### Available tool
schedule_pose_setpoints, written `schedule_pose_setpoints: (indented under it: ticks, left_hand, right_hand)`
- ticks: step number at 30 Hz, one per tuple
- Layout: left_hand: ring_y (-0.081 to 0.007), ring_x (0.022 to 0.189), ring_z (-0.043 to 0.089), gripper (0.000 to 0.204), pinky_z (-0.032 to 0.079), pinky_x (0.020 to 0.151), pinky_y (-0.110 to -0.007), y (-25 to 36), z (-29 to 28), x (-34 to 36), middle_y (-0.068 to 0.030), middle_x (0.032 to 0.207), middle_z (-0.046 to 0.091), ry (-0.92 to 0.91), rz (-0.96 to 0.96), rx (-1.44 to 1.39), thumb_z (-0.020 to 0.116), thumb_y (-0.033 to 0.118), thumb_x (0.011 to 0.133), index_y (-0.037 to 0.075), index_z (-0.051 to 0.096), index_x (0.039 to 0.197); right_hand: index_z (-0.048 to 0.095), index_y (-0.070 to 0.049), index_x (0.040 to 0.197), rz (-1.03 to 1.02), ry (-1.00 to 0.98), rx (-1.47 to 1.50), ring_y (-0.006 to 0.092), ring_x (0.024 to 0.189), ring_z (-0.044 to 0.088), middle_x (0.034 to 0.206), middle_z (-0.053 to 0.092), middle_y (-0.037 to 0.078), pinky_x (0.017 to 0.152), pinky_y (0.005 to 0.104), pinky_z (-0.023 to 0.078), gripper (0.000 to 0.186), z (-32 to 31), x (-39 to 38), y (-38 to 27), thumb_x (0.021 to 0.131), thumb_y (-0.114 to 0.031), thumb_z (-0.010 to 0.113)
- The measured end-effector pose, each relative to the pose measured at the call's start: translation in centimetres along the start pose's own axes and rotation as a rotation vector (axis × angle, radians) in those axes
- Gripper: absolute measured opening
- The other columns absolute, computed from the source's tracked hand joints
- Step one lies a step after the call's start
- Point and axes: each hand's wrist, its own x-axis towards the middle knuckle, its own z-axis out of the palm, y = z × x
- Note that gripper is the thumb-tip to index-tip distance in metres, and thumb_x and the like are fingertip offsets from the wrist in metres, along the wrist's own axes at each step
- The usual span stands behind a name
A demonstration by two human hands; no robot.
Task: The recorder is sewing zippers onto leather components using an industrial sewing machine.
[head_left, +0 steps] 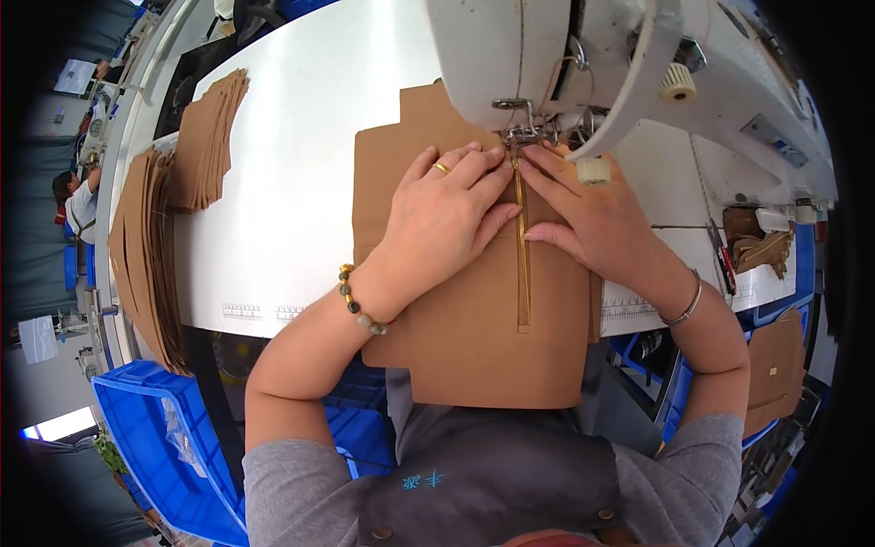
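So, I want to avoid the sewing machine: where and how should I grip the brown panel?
Probably pinch the brown panel at its lower edge, from the wearer's side: that edge overhangs the white table, away from the sewing machine.

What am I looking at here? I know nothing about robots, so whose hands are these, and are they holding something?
No robot here: just two bare hands, the left hand and right hand, belonging to whoever wears the camera. It sits on the head and looks down; its wide lens bends straight edges. At the top is a white sewing machine. Below it, a brown panel lies on a white table, overhanging its near edge. A gold zipper runs down the panel, with a hand either side. The fingers rest on the panel rather than grip it. Brown stacked pieces lie at left.
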Motion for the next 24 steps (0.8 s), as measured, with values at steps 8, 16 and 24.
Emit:
schedule_pose_setpoints:
  ticks: [8, 16, 24]
  left_hand:
    - [-0.0296, 0.126, 0.063, 0.041, 0.05, 0.108, -0.052, 0.0, -0.1, 0.1, -0.0064, 0.131, 0.069, 0.011, 0.008, 0.011, 0.076, 0.03, 0.093, 0.008, 0.072, 0.127]
    - [-0.0293, 0.126, 0.063, 0.04, 0.05, 0.108, -0.052, -0.1, -0.2, 0.3, -0.0074, 0.128, 0.069, 0.007, 0.003, -0.004, 0.075, 0.03, 0.094, 0.008, 0.073, 0.126]
    - [-0.0292, 0.128, 0.063, 0.037, 0.05, 0.107, -0.051, -0.2, 0.0, 0.3, -0.0069, 0.128, 0.07, 0.017, 0.007, -0.02, 0.075, 0.032, 0.095, 0.008, 0.074, 0.124]
  right_hand:
    - [0.06, -0.004, 0.144, 0.001, -0.006, 0.002, 0.0297, 0.133, 0.055, 0.148, 0.061, 0.011, 0.121, 0.0571, 0.032, 0.07, 0.2, -0.1, 0.2, 0.091, -0.049, 0.071]
    - [0.075, -0.003, 0.117, 0.151, 0.159, -0.035, 0.0293, 0.099, 0.068, 0.106, 0.076, 0.009, 0.11, 0.0511, 0.046, 0.044, -1.7, 0.9, 1.5, 0.092, -0.038, 0.076]
    - [0.08, -0.001, 0.098, 0.365, 0.512, 0.304, 0.0191, 0.071, 0.071, 0.086, 0.079, 0.011, 0.068, 0.0296, 0.053, 0.014, -3.6, 1.9, 2.9, 0.096, -0.01, 0.07]
